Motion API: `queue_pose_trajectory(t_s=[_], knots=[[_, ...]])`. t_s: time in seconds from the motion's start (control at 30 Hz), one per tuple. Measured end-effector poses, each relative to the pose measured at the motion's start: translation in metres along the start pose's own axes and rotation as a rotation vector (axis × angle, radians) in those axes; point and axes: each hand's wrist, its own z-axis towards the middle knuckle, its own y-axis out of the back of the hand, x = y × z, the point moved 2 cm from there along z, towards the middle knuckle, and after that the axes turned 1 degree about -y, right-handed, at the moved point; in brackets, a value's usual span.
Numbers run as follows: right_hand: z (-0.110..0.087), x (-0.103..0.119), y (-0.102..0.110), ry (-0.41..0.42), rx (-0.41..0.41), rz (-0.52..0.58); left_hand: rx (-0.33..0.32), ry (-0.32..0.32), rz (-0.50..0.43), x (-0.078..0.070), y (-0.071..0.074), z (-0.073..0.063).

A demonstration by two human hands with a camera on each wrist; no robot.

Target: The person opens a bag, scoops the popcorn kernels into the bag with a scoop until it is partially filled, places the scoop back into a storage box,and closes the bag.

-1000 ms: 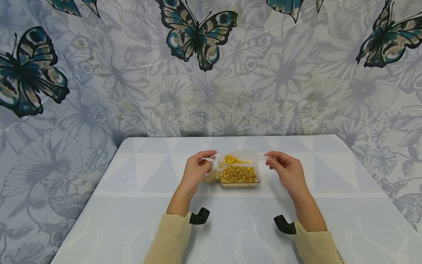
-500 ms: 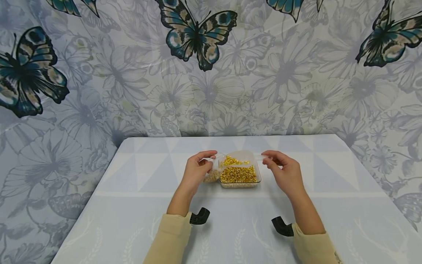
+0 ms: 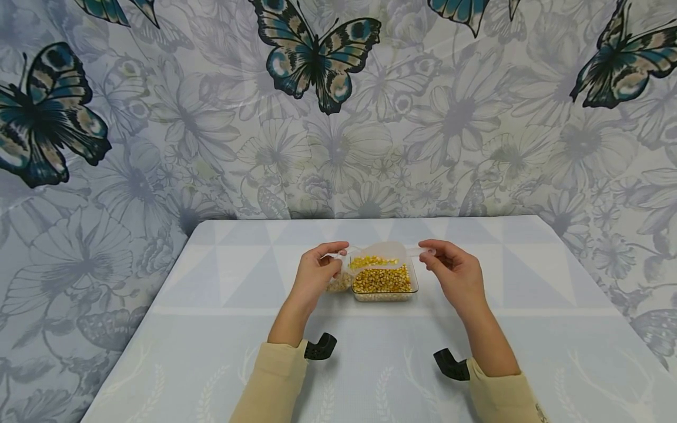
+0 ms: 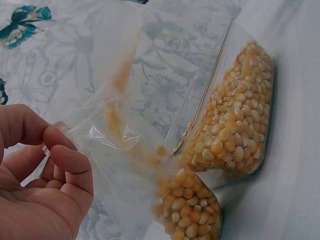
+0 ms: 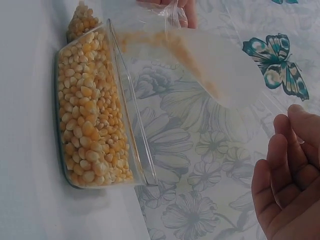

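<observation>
My left hand [image 3: 315, 271] pinches the edge of a clear plastic bag [image 4: 95, 132], held up at the left of a glass container [image 3: 386, 297]. Corn kernels [image 4: 187, 210] fill the bag's bottom. With thumb and fingers, my right hand [image 3: 459, 276] holds the thin handle of a translucent white scoop [image 5: 225, 67]. The scoop hangs over the container, its far end tilted toward the bag's mouth. Yellow kernels lie along it and look blurred near the bag in the left wrist view. More corn kernels [image 5: 92, 120] fill much of the container.
The container and bag stand on a pale patterned table [image 3: 370, 364]. Behind the table hangs a flowered cloth [image 3: 455, 147] with butterflies. Black wrist mounts [image 3: 321, 346] stick out from both sleeves over the table.
My right hand has shifted a little to the left, carrying the scoop closer to the bag. Kernels in the scoop have slid leftward. The left hand stays where it was.
</observation>
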Motion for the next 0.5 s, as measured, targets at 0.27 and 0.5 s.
queue_pose_trajectory(t_s=[0.27, 0.5], knots=[[-0.0008, 0.0010, 0.0008, -0.025, 0.008, 0.059, -0.003, -0.007, 0.002, -0.0002, -0.0003, 0.0003], [-0.0008, 0.0013, 0.0004, -0.008, 0.008, 0.085, -0.003, -0.006, 0.003, 0.0002, -0.0004, 0.0004]])
